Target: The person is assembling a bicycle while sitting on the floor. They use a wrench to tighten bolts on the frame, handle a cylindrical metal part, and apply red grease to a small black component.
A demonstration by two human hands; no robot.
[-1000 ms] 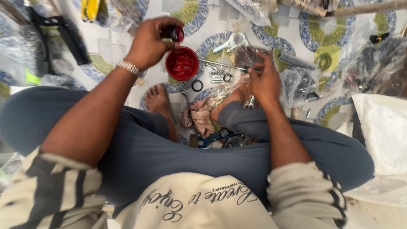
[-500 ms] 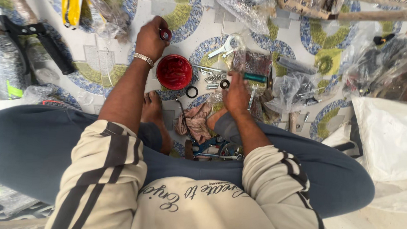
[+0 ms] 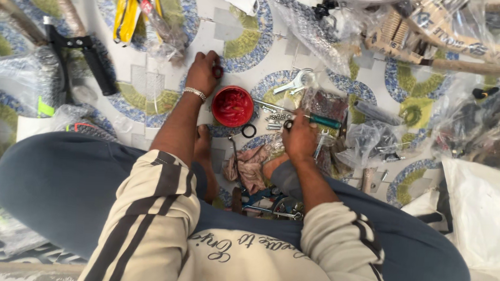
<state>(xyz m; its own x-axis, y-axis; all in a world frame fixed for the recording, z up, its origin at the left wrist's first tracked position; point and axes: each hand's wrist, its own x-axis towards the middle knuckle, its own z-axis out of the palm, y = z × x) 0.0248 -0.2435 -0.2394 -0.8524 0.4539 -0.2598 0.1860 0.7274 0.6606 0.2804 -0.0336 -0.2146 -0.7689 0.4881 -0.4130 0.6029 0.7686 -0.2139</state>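
Observation:
I sit cross-legged on a patterned tile floor. My left hand (image 3: 203, 71) reaches forward and grips a small dark round part (image 3: 218, 71) with red on it, just beyond an open round tin of red grease (image 3: 232, 106). My right hand (image 3: 299, 138) rests low on the floor among loose bolts and pinches a small black ring (image 3: 288, 125). Another black ring (image 3: 249, 130) lies on the tiles between the tin and my right hand. A green-handled screwdriver (image 3: 324, 121) lies just past my right hand.
Spanners (image 3: 295, 82) and bolts (image 3: 274, 120) lie ahead. Plastic-wrapped parts (image 3: 464, 127) crowd the right side, yellow-handled tools in a plastic bag (image 3: 131, 11) and a black bracket (image 3: 90, 57) sit at left. A dirty rag (image 3: 251, 166) lies by my feet. A white sack (image 3: 480, 207) is at right.
My left hand moved forward past the tin, still holding the small part. The grease tin now sits on the floor. My right hand shifted slightly toward me and took up a black ring.

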